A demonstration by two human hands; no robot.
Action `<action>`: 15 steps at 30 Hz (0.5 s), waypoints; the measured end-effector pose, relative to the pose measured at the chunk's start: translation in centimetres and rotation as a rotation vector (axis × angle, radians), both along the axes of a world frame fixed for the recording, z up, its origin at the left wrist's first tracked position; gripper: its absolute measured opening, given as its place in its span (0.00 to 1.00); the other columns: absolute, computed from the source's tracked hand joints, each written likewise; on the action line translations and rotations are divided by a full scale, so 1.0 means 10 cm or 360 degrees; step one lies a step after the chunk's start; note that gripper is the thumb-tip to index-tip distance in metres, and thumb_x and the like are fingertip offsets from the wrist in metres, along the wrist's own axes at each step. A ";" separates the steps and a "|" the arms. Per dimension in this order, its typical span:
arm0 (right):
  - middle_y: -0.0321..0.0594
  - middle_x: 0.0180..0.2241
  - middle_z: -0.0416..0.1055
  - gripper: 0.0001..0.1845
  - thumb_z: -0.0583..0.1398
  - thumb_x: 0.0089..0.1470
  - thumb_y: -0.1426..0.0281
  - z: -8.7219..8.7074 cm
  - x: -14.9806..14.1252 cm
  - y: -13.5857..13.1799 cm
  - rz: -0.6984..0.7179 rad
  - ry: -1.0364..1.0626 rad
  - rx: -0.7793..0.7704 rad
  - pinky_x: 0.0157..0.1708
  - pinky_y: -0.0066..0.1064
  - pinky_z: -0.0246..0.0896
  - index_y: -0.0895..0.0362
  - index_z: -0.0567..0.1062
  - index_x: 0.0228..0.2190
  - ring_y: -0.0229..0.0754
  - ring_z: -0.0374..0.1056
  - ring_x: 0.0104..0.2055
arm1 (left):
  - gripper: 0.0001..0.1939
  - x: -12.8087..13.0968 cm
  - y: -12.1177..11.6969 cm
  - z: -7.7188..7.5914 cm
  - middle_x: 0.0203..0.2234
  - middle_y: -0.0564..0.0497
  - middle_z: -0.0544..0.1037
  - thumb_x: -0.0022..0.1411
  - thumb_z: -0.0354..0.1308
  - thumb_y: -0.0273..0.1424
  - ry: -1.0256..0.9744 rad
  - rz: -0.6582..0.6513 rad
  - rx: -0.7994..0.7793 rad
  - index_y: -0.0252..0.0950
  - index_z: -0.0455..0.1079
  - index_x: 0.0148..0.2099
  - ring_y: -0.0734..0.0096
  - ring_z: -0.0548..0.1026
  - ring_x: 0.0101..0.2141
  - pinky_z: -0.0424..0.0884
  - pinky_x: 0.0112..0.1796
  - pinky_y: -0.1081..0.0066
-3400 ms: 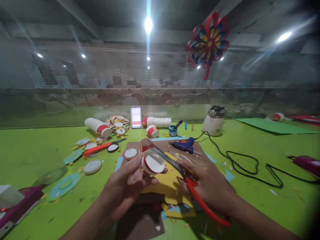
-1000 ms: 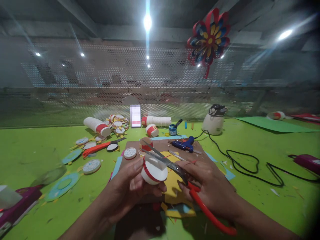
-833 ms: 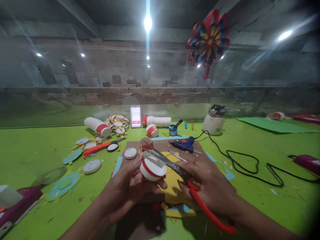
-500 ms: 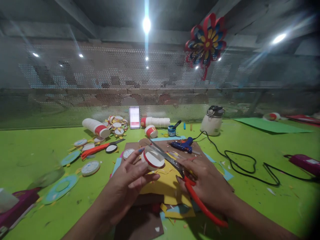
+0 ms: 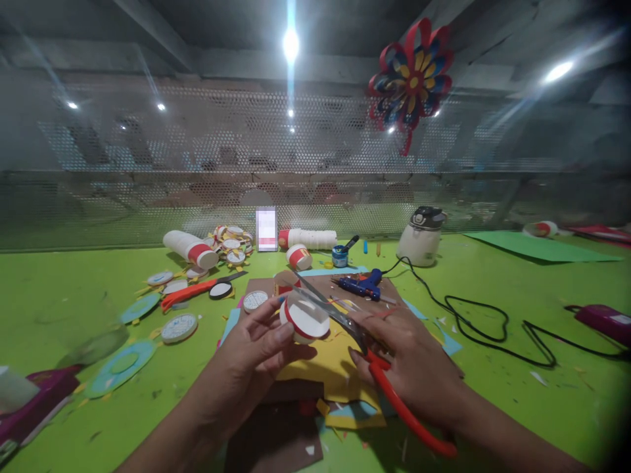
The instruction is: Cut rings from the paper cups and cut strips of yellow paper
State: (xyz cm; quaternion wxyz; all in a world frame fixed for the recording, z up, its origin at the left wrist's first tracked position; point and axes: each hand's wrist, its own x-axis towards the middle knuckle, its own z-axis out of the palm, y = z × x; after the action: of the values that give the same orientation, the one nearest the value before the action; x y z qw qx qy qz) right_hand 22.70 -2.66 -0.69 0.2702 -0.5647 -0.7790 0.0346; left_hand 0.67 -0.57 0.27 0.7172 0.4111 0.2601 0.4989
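Observation:
My left hand grips a cut-down paper cup, white inside with a red rim band, tilted with its round white face toward me. In my right hand is a pair of scissors with red handles. Their parted metal blades point up and left, at the upper edge of the cup piece. Beneath both hands lie yellow sheets on brown card. Just behind the cup piece stands a brownish, red-banded cup part, partly hidden. A white disc is left of it.
A blue glue gun with a black cord lies behind my right hand. Orange-handled scissors and several paper discs are at left. Stacked cups, a phone, a paint jar and a cream-coloured container stand farther back.
The cup piece has turned slightly in my left hand, so more of its flat white face shows. The scissors remain at its upper edge, and the whole view has shifted a little.

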 end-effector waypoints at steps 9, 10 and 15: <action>0.50 0.41 0.76 0.20 0.59 0.45 0.71 0.04 -0.01 0.01 0.0112 0.0059 0.0080 0.44 0.51 0.63 0.58 0.76 0.43 0.57 0.69 0.45 | 0.15 -0.04 -0.01 0.06 0.45 0.45 0.76 0.60 0.58 0.30 0.0042 -0.0101 0.0057 0.38 0.72 0.50 0.65 0.75 0.41 0.72 0.39 0.70; 0.50 0.41 0.76 0.20 0.59 0.46 0.71 0.04 -0.01 0.01 0.0111 0.0055 0.0067 0.43 0.51 0.64 0.58 0.76 0.43 0.57 0.69 0.44 | 0.15 -0.04 -0.01 0.06 0.44 0.45 0.76 0.60 0.59 0.30 0.0034 -0.0124 0.0070 0.37 0.72 0.50 0.65 0.76 0.40 0.72 0.38 0.71; 0.51 0.43 0.74 0.26 0.60 0.47 0.68 0.00 -0.01 0.02 0.0027 0.0019 -0.0045 0.40 0.48 0.66 0.57 0.72 0.50 0.56 0.69 0.45 | 0.17 -0.01 -0.02 0.07 0.39 0.42 0.78 0.56 0.62 0.31 0.0057 -0.0203 0.0082 0.34 0.73 0.48 0.65 0.75 0.36 0.72 0.34 0.71</action>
State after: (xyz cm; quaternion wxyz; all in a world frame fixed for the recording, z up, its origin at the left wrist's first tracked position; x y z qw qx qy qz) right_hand 22.63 -2.47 -0.65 0.2666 -0.5615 -0.7817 0.0514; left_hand 0.56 -0.78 1.00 0.7320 0.4541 0.2332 0.4513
